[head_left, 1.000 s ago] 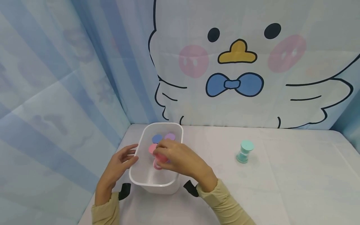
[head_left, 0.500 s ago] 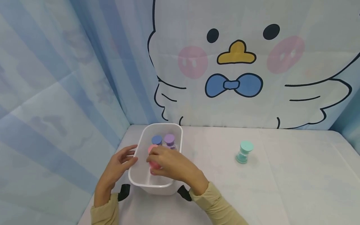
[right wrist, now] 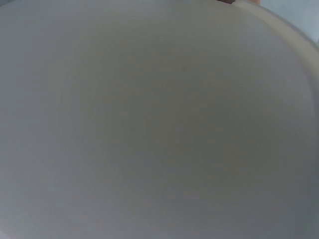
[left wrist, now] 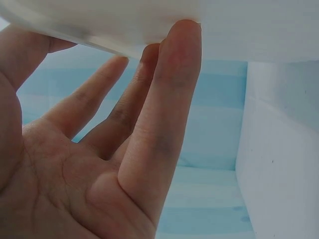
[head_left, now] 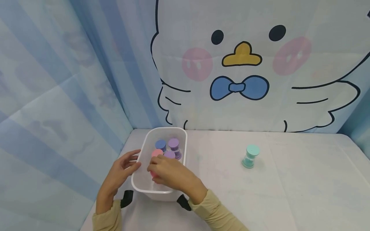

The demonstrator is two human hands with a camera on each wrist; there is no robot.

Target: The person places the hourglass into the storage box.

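Observation:
A white plastic bin holds several small sand timers. My right hand reaches inside and grips a pink sand timer near the bin's front end, with most of it hidden by my fingers. Just behind stand another pink sand timer, a blue sand timer and two purple ones, the rear purple sand timer upright. My left hand rests its fairly straight fingertips against the bin's left side; the left wrist view shows these fingers touching the wall from outside. Only the bin's blurred wall fills the right wrist view.
A teal sand timer stands upright on the white-covered table, right of the bin. Behind the table hangs a cloth backdrop with a cartoon bird, and a blue striped curtain borders the left side.
My right hand has moved left and towards the bin's front with the pink sand timer, lowering it and uncovering the purple timers. The left hand has stayed at the bin's side.

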